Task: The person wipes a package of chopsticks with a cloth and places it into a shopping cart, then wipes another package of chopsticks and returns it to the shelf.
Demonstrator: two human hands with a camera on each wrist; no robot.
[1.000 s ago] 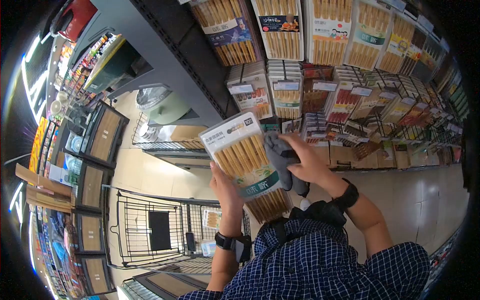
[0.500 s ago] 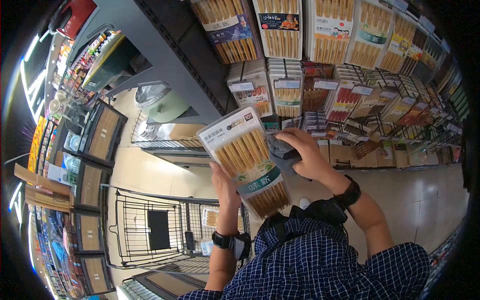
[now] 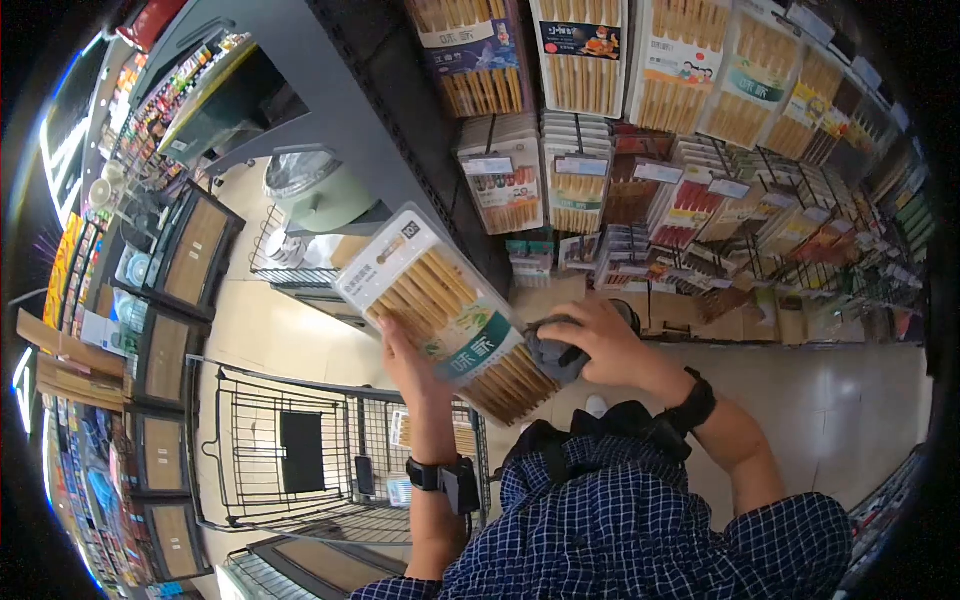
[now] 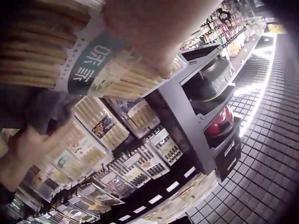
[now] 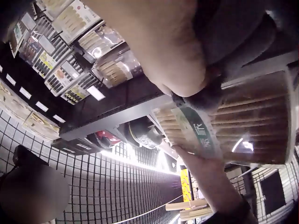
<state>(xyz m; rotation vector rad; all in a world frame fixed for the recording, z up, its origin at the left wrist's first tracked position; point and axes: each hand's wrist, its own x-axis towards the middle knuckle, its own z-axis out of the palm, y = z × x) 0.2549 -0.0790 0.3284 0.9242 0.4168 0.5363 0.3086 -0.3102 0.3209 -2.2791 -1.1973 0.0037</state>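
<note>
My left hand (image 3: 412,368) grips a flat clear-fronted pack of bamboo chopsticks (image 3: 425,295) by its left edge, thumb lying over the front. The pack is tilted, its white printed top pointing up and left, with a green label band across the lower middle. In my right hand (image 3: 612,345) is a bunched dark grey cloth (image 3: 555,358), held against the pack's lower right edge. From the right wrist, the cloth (image 5: 229,42) overlaps the upper side of the chopstick pack (image 5: 257,121). The left wrist view shows the pack (image 4: 32,56) close up, with the left hand (image 4: 145,28) over it.
Racks of hanging chopstick packs (image 3: 580,60) fill the wall ahead and right. A wire shopping cart (image 3: 250,450) at lower left holds another chopstick pack (image 3: 405,430) and a phone (image 3: 364,475). A grey shelf post (image 3: 360,110) and a green pot (image 3: 320,195) stand beyond the left hand.
The chopstick pack has swung left and tilted further. The right hand's cloth has gone from the pack's upper right edge down to its lower right edge. The head view has shifted slightly.
</note>
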